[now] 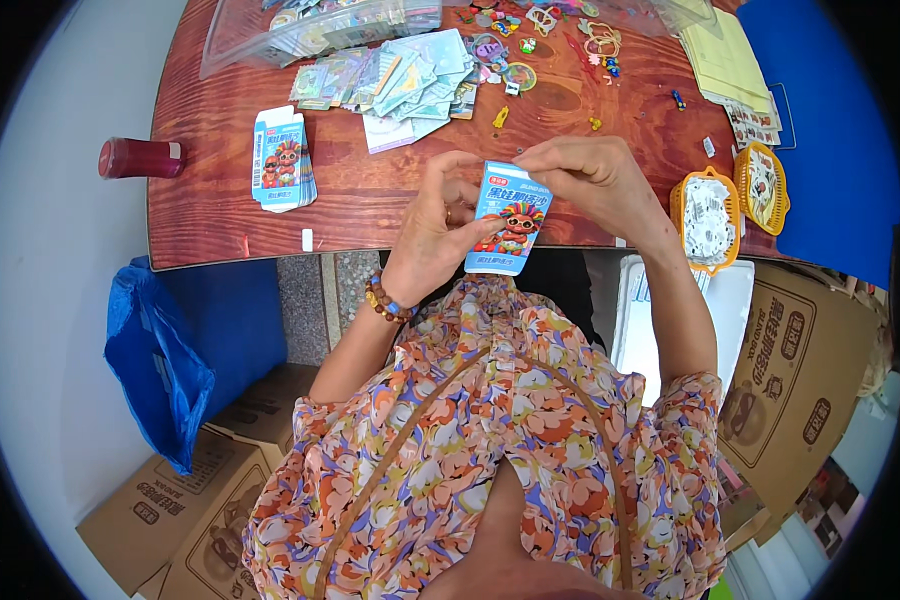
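Observation:
A small blue carton (511, 222) with a colourful cartoon figure on its front is held up at the near edge of the table. My left hand (438, 222) grips it along its left side, thumb across the front. At its top right corner, the fingers of my right hand (592, 180) are pinched together on the upper edge. Whether that end is closed cannot be made out. To the left lies a stack of matching flat blue cartons (283, 165). Beyond my hands spreads a pile of pale cards and packets (420, 85).
On the red-brown wooden table (215, 110) stand a clear plastic bin (320, 30), a dark red bottle (142, 158) and orange baskets (682, 215) of packets. Tiny toys (501, 117) lie scattered farther back. Cardboard boxes (800, 350), a white tray (630, 330) and a blue bag (160, 370) flank me.

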Demonstrator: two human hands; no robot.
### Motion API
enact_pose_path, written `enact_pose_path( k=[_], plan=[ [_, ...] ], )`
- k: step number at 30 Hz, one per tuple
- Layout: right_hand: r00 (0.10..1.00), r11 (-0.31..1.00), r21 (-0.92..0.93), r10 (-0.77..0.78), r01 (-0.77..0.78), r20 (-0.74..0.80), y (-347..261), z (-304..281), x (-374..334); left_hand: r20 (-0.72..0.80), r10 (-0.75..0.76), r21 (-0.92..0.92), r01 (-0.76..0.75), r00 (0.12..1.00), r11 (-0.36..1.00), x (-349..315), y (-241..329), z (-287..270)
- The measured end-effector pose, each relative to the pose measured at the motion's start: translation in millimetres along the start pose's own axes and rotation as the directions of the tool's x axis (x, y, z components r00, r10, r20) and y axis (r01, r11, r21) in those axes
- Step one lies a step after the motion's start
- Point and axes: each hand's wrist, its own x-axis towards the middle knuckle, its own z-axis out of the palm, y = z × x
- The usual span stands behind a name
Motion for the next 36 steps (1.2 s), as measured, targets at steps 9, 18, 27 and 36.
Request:
enact_pose_path(
  k=[9,18,27,36],
  plan=[
    [0.98,0.974,-0.18,-0.162,0.14,-0.118,14.1,23.3,-23.1,-0.006,0.001,0.007,-0.001,1.0,1.0,-0.1,6.9,3.3],
    [0.989,0.978,0.145,-0.148,0.149,-0.017,39.3,10.0,-19.3,0.11,-0.001,0.069,-0.007,0.994,0.998,7.5,-5.3,6.9],
    [0.983,0.995,0.096,0.032,-0.015,-0.181,34.2,20.7,-33.5,0.105,0.015,-0.115,-0.003,0.994,0.993,9.2,-4.7,6.2],
    [0.957,0.807,0.553,0.285,-0.209,-0.055,35.9,18.1,-24.8,0.126,-0.06,-0.106,0.074,0.99,0.992,11.0,-20.3,3.0]
  ],
)
